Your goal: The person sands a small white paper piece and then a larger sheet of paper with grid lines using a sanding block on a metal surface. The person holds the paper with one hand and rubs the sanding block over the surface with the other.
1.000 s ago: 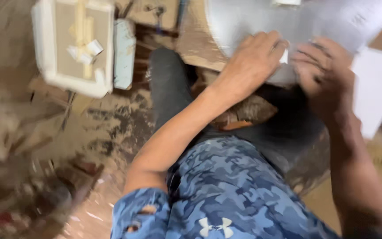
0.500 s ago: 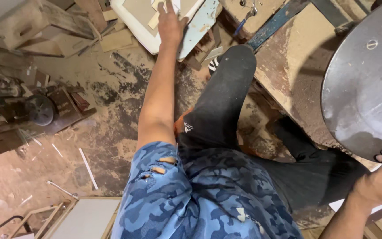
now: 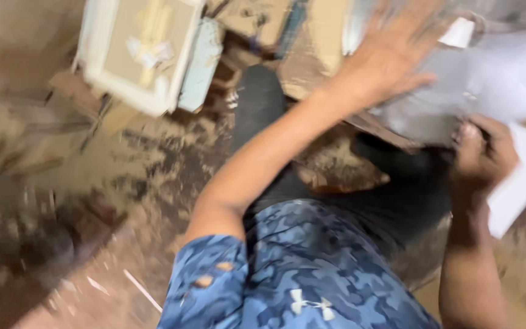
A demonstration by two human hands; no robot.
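We have the grey disc [image 3: 433,109] at the top right, above our dark-trousered knee [image 3: 397,201]. Both hands are on it, so the handling looks underway, not finished; blur hides what has been worked on its surface. Our left hand [image 3: 391,49] lies flat on the disc's upper part, fingers spread wide, holding nothing. Our right hand [image 3: 485,152] curls around the disc's lower edge, fingers pressed together on the rim. A white sheet [image 3: 525,176] lies just right of the disc. A white-framed panel [image 3: 141,55] sits well left of the disc, on the dusty floor [image 3: 92,201].
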